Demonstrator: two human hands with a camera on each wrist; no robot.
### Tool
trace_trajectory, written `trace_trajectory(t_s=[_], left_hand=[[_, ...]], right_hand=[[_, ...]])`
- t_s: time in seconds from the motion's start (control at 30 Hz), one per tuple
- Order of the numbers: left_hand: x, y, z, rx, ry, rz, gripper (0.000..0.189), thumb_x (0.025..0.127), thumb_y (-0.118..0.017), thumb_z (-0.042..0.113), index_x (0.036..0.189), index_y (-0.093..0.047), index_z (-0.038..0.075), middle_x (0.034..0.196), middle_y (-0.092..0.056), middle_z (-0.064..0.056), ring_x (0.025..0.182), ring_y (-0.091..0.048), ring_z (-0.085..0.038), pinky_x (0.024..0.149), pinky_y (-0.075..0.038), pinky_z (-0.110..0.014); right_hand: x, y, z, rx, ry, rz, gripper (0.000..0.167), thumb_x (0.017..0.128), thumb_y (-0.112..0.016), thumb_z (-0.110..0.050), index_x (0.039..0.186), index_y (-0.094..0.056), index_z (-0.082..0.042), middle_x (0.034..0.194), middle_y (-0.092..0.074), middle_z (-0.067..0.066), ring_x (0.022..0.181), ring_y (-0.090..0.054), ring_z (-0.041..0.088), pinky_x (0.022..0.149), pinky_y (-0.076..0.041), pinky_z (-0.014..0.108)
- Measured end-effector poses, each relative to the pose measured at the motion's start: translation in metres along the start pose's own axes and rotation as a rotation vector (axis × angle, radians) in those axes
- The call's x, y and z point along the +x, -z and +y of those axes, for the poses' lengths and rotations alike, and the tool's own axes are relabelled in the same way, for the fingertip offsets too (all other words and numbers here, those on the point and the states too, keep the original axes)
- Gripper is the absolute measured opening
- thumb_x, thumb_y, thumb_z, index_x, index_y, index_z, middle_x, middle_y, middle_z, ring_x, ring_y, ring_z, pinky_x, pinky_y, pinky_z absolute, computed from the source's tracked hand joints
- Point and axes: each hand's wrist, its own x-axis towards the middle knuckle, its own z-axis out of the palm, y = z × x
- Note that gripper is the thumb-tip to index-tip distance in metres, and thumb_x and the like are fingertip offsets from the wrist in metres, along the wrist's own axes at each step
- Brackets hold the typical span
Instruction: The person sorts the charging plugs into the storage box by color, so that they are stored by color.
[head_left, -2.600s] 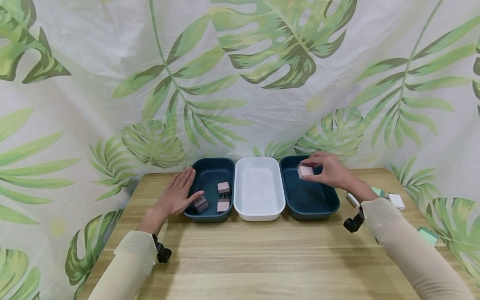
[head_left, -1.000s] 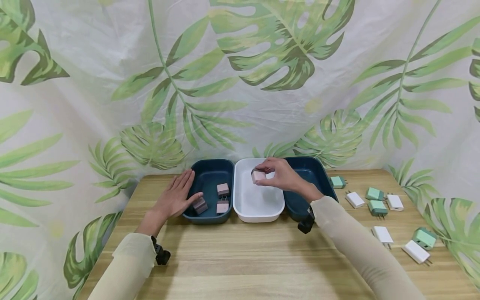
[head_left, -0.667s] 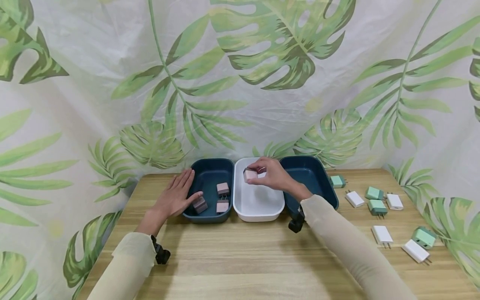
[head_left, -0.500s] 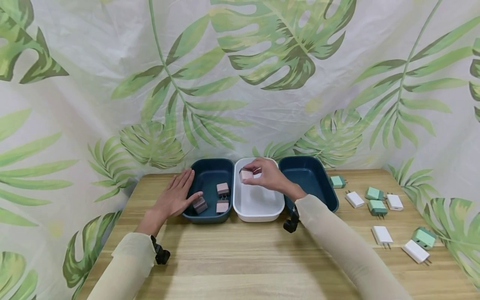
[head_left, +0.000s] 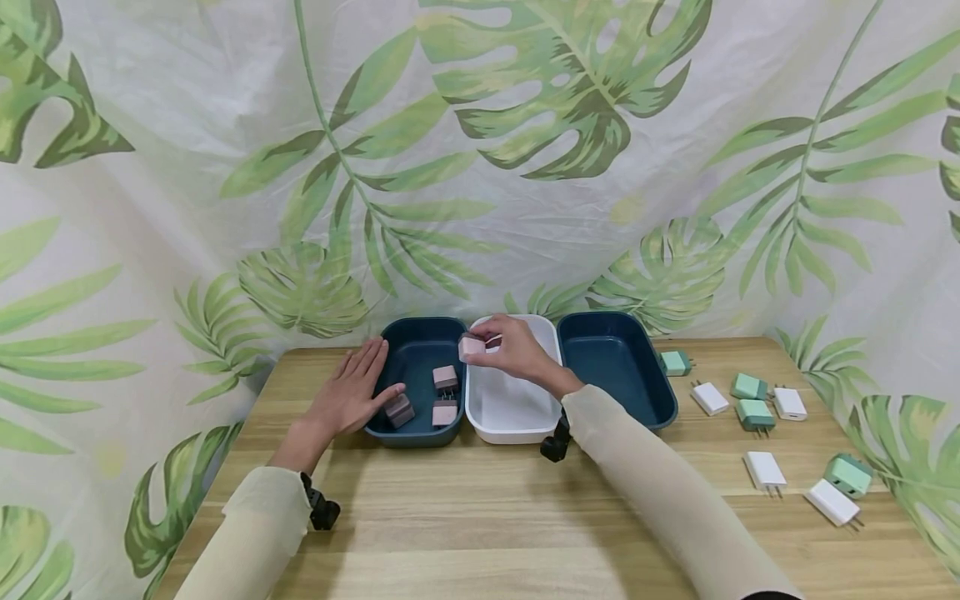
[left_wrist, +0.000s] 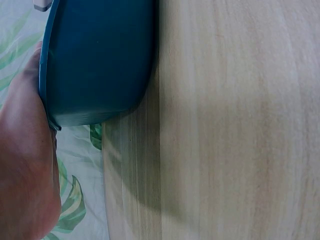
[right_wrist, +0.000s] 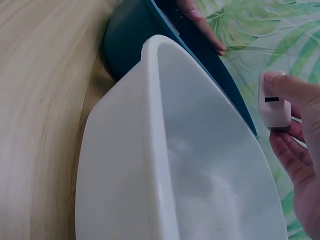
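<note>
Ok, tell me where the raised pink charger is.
In the head view, the right hand pinches the pink charger above where the white tray meets the left blue tray.

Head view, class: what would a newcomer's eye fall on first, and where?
Probably the leafy green backdrop behind the table. Next, the white tray between the left blue tray and right blue tray, towards the table's far edge. Then the pink plug pinched in the right hand, near where the white and left blue trays meet.
</note>
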Motion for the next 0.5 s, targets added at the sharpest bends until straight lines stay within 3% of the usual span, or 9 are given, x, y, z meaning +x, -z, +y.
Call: trace_trajectory(t_s=[0.5], left_hand=[[0.001,-0.002,-0.001,0.007,0.003,0.003,0.092,0.108,-0.042,0.063,0.17,-0.011,0.003,0.177,-0.01,-0.02,0.164,-0.01,-0.038,0.13,-0.009,-0.059]], right_hand=[[0.018,-0.021,0.003,-0.016,-0.082,0.028,0.052,0.088,-0.089,-0.034,0.13,-0.076,-0.007,0.115,-0.07,0.008,0.101,-0.071,0.02,0.087,-0.061,0.029]])
